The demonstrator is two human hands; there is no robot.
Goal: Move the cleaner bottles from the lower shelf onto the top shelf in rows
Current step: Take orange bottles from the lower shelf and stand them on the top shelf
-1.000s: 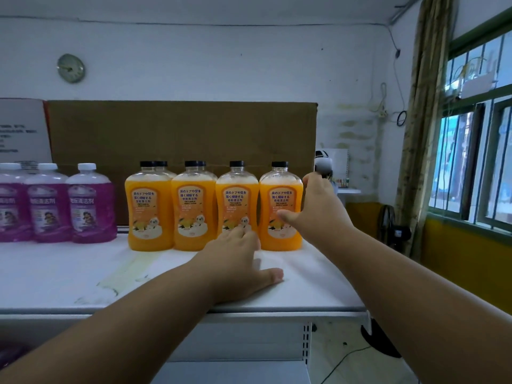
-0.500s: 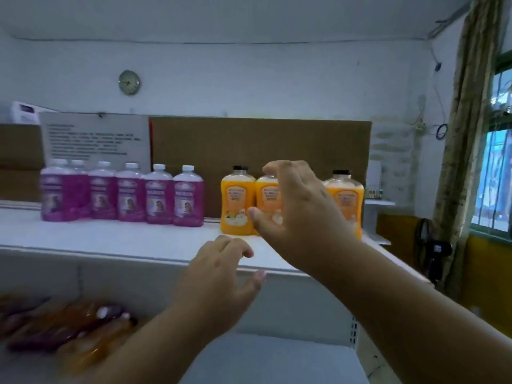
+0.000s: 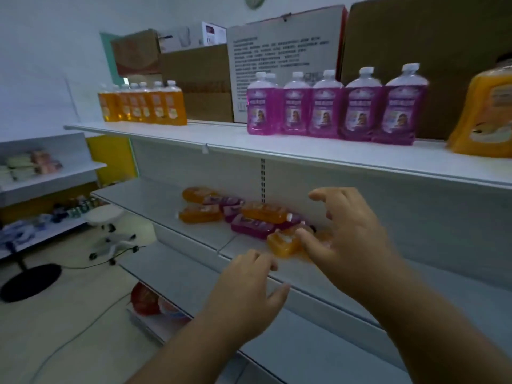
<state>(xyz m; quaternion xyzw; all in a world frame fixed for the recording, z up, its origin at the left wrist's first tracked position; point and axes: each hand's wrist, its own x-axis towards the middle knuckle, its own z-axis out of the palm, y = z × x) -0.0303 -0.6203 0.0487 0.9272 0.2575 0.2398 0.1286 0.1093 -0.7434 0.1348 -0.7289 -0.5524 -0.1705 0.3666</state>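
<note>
Two hands reached toward the lower shelf [image 3: 166, 200]. The left hand [image 3: 249, 295] hung in front of that shelf's edge with its fingers loose and spread, and its grip was apart and held nothing. The right hand [image 3: 352, 236] was higher and closer to the shelf's back wall. Its fingers were bent like a claw but spread, so its grip was apart too, and the picture was too blurry to tell if its fingertips touched a bottle.

On the lower shelf lay a messy pile of bottles on their sides. Some were orange bottles [image 3: 263, 213] and some were purple bottles [image 3: 250, 225], and they touched and lay over each other. One orange bottle [image 3: 284, 242] lay at the near end of the pile, just beside the right hand's fingers.

Above the lower shelf was the top shelf [image 3: 304, 153]. A row of purple standing bottles [image 3: 327, 109] stood upright on it, side by side. Far to the left of that row stood a group of orange standing bottles [image 3: 144, 105]. To the right of the row stood one big yellow-orange bottle [image 3: 484, 117], partly cut off by the picture's edge. Behind the row leaned a white sign [image 3: 279, 51] and brown cardboard [image 3: 429, 37].

Left of the lower shelf, on the floor, stood a white stool [image 3: 108, 220] on wheels.
</note>
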